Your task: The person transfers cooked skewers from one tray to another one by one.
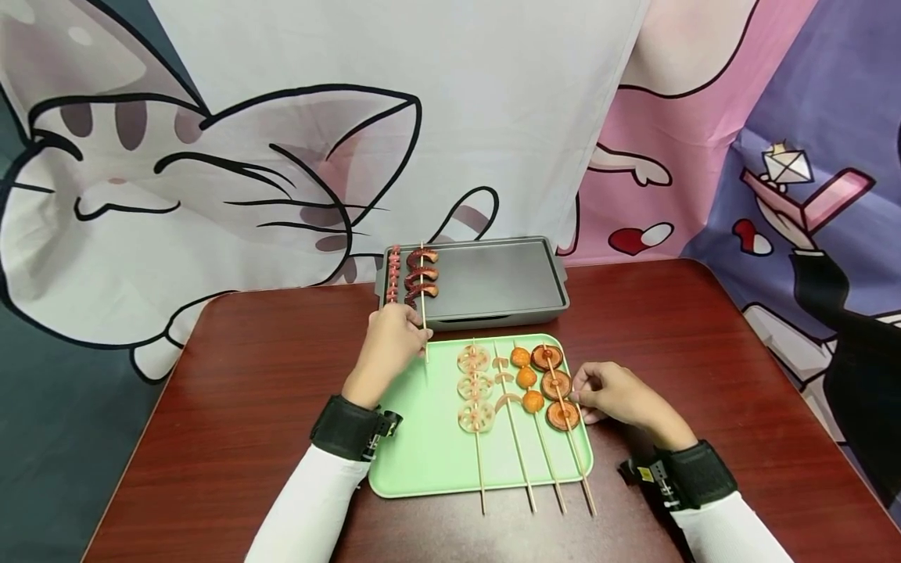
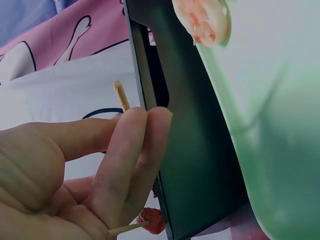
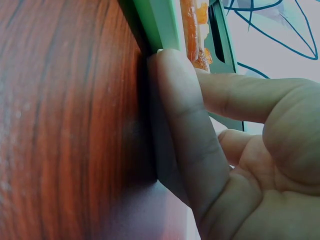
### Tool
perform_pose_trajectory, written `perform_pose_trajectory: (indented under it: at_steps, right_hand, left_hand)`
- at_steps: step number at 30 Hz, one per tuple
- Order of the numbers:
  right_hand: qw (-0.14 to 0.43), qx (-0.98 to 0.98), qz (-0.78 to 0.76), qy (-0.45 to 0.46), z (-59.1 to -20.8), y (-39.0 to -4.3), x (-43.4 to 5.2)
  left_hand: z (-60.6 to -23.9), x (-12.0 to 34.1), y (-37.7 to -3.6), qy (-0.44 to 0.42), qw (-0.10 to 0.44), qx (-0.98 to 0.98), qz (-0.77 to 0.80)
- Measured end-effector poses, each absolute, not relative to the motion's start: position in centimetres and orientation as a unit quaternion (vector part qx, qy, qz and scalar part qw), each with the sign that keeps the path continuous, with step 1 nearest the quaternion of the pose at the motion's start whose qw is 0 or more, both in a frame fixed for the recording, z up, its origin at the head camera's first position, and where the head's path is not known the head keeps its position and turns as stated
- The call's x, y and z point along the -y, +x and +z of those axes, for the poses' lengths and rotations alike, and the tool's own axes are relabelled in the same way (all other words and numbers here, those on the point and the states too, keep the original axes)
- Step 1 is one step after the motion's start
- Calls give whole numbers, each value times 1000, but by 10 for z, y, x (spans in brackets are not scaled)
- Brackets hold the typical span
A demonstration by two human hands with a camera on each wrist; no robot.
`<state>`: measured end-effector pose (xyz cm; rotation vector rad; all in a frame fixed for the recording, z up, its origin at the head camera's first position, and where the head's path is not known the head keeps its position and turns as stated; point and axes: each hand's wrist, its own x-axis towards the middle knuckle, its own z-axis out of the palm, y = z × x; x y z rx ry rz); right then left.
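My left hand (image 1: 414,332) pinches the lower end of a wooden skewer (image 1: 422,291) that carries three curled reddish sausage pieces and lies on the left part of the grey grill pan (image 1: 493,277). In the left wrist view the thumb and fingers (image 2: 135,145) close on the stick (image 2: 121,96) beside the pan's dark wall (image 2: 195,150). My right hand (image 1: 584,389) rests on the table at the right rim of the green tray (image 1: 422,446). One straight finger (image 3: 175,100) lies against that rim (image 3: 160,22), next to the skewer of brown round slices (image 1: 556,385).
A second reddish skewer (image 1: 393,274) lies at the pan's left edge. The tray also holds skewers of lotus slices (image 1: 475,387), pale pieces (image 1: 503,383) and orange balls (image 1: 526,379). The brown table (image 1: 246,375) stands before a cartoon cloth backdrop.
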<state>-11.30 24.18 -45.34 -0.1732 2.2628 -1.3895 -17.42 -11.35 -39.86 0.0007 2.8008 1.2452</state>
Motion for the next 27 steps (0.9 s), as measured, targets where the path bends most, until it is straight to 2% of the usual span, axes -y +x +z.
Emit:
perform_pose_trajectory:
  at_steps: [14,27]
  right_hand:
    - [239,-823,-512,-62,-453,-112,-241]
    - [240,-824,-510,-55,-454,-113,-240]
  left_hand:
    - [-397,112,-176,18,56,-920,388]
    - [-399,114,-176,-7,71,-875,478]
